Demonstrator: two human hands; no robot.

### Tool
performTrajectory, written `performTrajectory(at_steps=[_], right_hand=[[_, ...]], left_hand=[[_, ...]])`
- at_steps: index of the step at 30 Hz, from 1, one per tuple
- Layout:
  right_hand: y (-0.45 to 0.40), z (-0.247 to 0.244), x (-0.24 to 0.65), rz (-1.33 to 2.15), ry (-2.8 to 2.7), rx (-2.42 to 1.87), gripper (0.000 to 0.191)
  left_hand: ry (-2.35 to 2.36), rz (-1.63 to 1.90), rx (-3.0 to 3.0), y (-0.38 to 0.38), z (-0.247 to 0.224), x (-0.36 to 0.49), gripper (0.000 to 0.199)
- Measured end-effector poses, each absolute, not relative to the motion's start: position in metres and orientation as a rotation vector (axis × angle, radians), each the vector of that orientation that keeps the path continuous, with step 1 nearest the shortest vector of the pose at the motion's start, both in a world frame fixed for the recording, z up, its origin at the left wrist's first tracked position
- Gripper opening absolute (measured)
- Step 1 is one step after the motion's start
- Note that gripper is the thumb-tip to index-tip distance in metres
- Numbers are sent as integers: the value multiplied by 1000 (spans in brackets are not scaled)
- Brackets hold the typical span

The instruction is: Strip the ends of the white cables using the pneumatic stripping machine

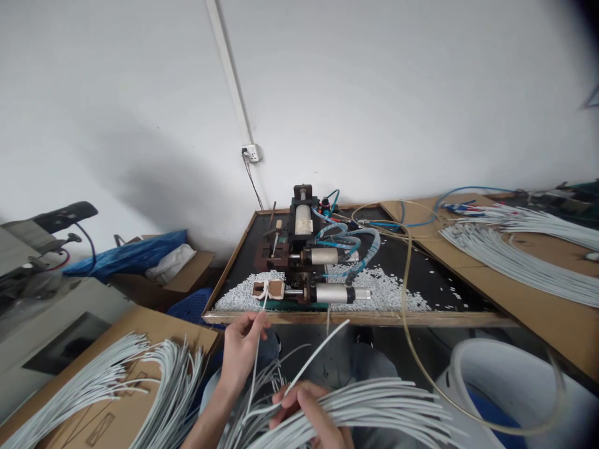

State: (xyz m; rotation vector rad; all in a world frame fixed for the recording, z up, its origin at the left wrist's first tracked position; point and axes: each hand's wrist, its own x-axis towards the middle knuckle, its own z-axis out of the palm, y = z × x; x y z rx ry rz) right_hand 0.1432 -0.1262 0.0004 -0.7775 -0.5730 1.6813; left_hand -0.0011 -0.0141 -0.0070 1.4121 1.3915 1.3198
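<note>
My left hand (244, 344) pinches a thin white cable (256, 368) just in front of the machine. The upper end of that cable reaches the brown clamp block (268, 289) of the pneumatic machine (332, 292). Lower down, my right hand (309, 411) is closed around white cables, with one cable end (322, 345) sticking up between its fingers. A thick bundle of white cables (384, 405) lies by that hand and spreads to the right over the lap.
Small white offcuts (374, 287) cover part of the black, wood-edged table (449, 319). Cable bundles lie on cardboard at left (163, 386) and right (510, 255). A white bin (486, 355) stands at the lower right, crossed by a yellowish hose (408, 312).
</note>
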Motion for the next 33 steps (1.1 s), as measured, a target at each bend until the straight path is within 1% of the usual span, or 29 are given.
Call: performTrajectory(at_steps=[9,15,18,22,25,30,33], right_hand=[[-124,-6,139,1704,-521,-673,33],[-127,3,134,1725,-528,-683,34],[-128,6,135,1718,-504,-727,34],[-129,3,140,1759,-539,-790,38],[-128,1,143,1781,-565,-821,39],[-127,0,143,1740,-599,-839,40],[-125,-3,141,1768,-541,-835,43]], left_hand=[[1361,1316,1521,-29,7,3,34],[1114,924,1973,-47,33,5,20],[958,895,1987,-56,46,9,24],[785,763,1943,-62,58,15,29],[940,841,1748,-54,53,14,33],[1242,1221,1475,-25,28,5,35],[1311,1288,1435,-16,17,0,34]])
